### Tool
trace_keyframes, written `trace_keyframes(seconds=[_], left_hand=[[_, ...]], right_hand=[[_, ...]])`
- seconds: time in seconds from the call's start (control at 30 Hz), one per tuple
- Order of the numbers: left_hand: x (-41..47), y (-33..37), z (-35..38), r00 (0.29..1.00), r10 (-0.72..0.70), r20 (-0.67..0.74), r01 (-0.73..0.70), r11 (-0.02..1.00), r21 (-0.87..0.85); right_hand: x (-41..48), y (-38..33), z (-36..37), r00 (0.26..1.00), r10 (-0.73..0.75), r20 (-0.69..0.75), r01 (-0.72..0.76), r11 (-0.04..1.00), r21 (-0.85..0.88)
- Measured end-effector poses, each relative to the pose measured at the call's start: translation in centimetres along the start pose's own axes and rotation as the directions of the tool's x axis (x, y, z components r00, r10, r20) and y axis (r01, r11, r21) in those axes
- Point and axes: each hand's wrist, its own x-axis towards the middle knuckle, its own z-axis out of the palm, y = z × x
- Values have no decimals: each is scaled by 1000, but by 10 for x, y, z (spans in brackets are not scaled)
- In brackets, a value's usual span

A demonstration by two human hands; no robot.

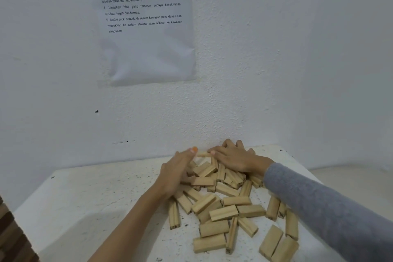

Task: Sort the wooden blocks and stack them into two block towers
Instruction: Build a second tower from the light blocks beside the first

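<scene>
A: Where do things stand?

B: The blocks [225, 204] lie in a loose heap on the white surface [89, 202], against the wall [255, 70]. No tower has been started, so by my reading this is the gathering step.

A: And the hands?

B: Both are spread flat at the far end of the heap. The left hand [177, 171] lies palm-in along its left side, fingers extended, closed around nothing. The right hand [235, 158] rests open on top of the far blocks, grey sleeve [319, 208] behind it. Whether a finger pinches the small block between the two thumbs, I cannot tell.

A: How would you do it well?

B: Cup the heap from both sides and draw it toward the body, low and slow, so the blocks slide rather than tumble. Several strays lie near the front right edge; sweep those in too. Then clear two bare spots on the surface for the bases and lay blocks parallel, long sides touching.

A: Risk?

B: Pushing too fast could send blocks over the edge.
</scene>
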Motion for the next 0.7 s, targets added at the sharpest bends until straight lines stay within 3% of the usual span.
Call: trace_keyframes(seconds=[0.13,0.3,0.53,0.7], left_hand=[[-3,-16,-7,994,-96,57,95,995,22],[-16,-6,-1,981,-30,192,7,993,118],[-39,3,13,972,11,234,-83,951,298],[-61,16,28,979,9,206,-80,938,337]], right_hand=[[-9,3,-13,995,-88,38,82,989,125],[-25,24,-20,985,-149,88,118,951,286],[-62,50,-4,985,-172,22,165,967,193],[-85,50,7,988,-142,-53,149,974,172]])
